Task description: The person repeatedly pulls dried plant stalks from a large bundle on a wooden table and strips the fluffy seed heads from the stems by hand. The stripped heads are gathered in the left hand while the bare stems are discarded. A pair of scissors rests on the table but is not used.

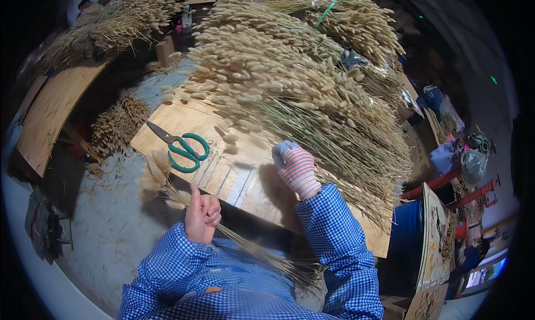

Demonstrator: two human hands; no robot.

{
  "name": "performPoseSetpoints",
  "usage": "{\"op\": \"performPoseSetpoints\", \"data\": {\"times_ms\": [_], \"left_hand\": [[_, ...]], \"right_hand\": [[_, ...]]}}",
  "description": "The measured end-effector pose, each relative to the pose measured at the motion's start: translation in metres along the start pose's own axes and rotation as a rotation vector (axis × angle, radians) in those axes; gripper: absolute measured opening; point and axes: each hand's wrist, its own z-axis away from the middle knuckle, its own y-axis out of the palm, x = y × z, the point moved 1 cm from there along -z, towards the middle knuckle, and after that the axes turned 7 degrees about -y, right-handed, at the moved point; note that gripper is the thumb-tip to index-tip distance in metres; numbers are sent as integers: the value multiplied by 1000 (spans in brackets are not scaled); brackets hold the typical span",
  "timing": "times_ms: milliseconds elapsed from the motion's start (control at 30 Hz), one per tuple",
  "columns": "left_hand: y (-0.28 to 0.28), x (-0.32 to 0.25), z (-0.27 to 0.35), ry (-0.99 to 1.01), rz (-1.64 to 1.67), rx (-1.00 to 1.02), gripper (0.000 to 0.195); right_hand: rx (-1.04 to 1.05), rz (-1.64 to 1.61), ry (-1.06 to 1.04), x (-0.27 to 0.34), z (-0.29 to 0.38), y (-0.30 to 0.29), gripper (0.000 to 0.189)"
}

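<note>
My bare left hand [202,214] is closed around a small bunch of dried bunny-tail grass [256,248]. Its fluffy heads [155,171] point up and left, and the stems trail down across my checked sleeve and lap. In a striped knit glove, my right hand [296,167] is over the wooden board, beside the stems of a large heap of bunny-tail grass [267,73]. The right fingers are curled, and whether they pinch a stem is hidden. Green-handled scissors [184,149] lie on the board's left part, blades toward the far left. Several loose heads [230,142] lie near the heap.
The wooden board [200,115] forms the work surface. A bundle tied with green strap [359,23] lies at the back. Another plywood table [58,111] stands left, with grass bundles [121,121] on the floor beside it. At right are a blue drum [403,240] and red metal bars [472,194].
</note>
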Motion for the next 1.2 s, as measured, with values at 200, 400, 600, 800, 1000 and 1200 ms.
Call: {"op": "performPoseSetpoints", "data": {"times_ms": [200, 400, 600, 800, 1000, 1200], "left_hand": [[16, 1, 1, 36, -79, 49, 35], [39, 16, -18, 18, 1, 143, 39], [39, 16, -23, 21, -4, 33, 22], [17, -8, 11, 153, 90, 45, 25], [-12, -33, 51, 281, 95, -115, 33], [-30, -76, 87, 580, 145, -262, 33]], "right_hand": [[-58, -512, 85, 38, 13, -25, 12], [16, -456, -105, 80, 22, -16, 28], [164, -53, -213, 56, 34, -15, 21], [32, 164, -233, 4, 65, -19, 11], [-27, 278, -213, -36, 92, -23, 18], [-26, 341, -134, -75, 115, -28, 21]]}}
